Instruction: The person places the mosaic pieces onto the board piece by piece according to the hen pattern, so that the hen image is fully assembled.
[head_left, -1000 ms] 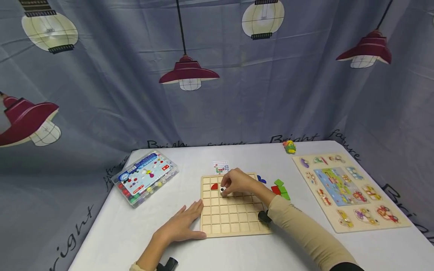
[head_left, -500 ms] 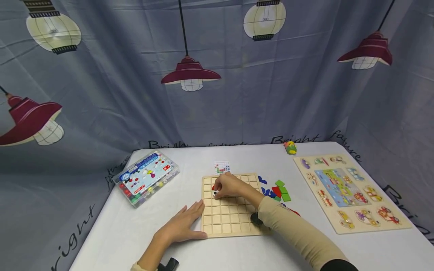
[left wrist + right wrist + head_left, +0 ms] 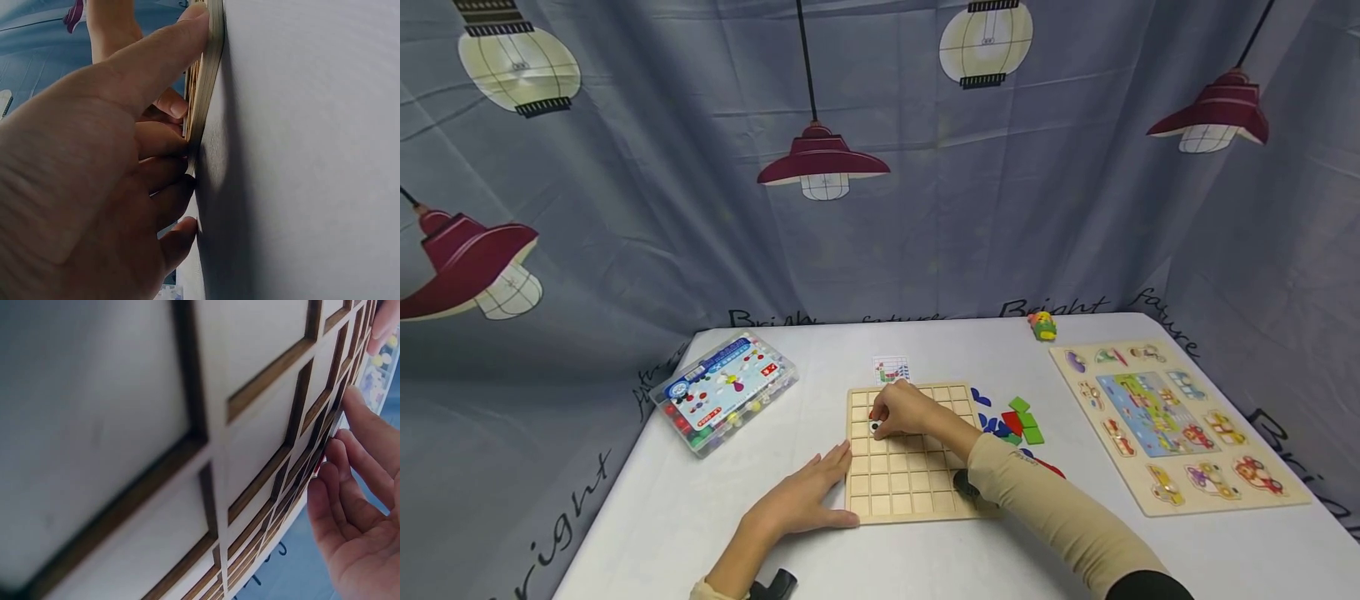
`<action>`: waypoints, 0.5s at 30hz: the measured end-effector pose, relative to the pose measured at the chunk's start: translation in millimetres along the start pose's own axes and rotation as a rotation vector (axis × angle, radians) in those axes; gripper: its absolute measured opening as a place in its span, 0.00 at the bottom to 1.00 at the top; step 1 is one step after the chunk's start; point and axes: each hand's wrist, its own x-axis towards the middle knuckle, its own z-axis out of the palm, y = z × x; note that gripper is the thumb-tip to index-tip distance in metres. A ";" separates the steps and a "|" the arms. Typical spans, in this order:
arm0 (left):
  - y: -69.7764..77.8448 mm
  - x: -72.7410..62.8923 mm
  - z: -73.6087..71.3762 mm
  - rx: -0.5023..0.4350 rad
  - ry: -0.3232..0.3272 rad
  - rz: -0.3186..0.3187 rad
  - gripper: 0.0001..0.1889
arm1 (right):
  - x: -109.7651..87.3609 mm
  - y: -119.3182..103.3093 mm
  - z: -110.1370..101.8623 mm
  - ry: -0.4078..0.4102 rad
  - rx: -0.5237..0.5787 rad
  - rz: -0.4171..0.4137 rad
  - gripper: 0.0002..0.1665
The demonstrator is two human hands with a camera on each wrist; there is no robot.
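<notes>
A wooden grid board (image 3: 889, 485) lies flat on the table. My right hand (image 3: 906, 410) reaches over it and pinches a small white tile with a black dot (image 3: 874, 427) at a cell near the far left corner. A red piece behind the tile is mostly hidden by the fingers. In the right wrist view, the fingertips of my right hand (image 3: 359, 500) meet the board's surface, but the tile itself is hard to make out. With fingers spread and extended, my left hand (image 3: 805, 497) rests against the board's left edge; its thumb (image 3: 165, 59) touches the rim.
Blue pieces (image 3: 996, 427), a red piece (image 3: 1012, 422) and green squares (image 3: 1030, 427) lie right of the board. A printed pattern card (image 3: 891, 368) sits behind it. A clear box (image 3: 724, 392) is at left, a wooden picture puzzle (image 3: 1180, 429) at right, a small toy figure (image 3: 1042, 326) at back.
My right hand has shifted one cell left with the white tile, to just in front of the red piece, and then stayed there. My left hand has kept its place.
</notes>
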 end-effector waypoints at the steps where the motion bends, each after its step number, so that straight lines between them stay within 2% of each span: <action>1: 0.1 0.1 0.4 -0.004 -0.002 -0.002 0.53 | -0.2 -0.1 0.1 0.003 -0.002 0.000 0.13; 9: 1.0 0.8 2.1 -0.015 -0.011 -0.011 0.55 | -4.0 -2.4 -1.7 0.004 -0.020 0.002 0.15; 15: 1.8 -0.6 0.6 -0.014 -0.015 -0.052 0.56 | -9.8 -3.7 -10.5 0.015 -0.019 0.014 0.17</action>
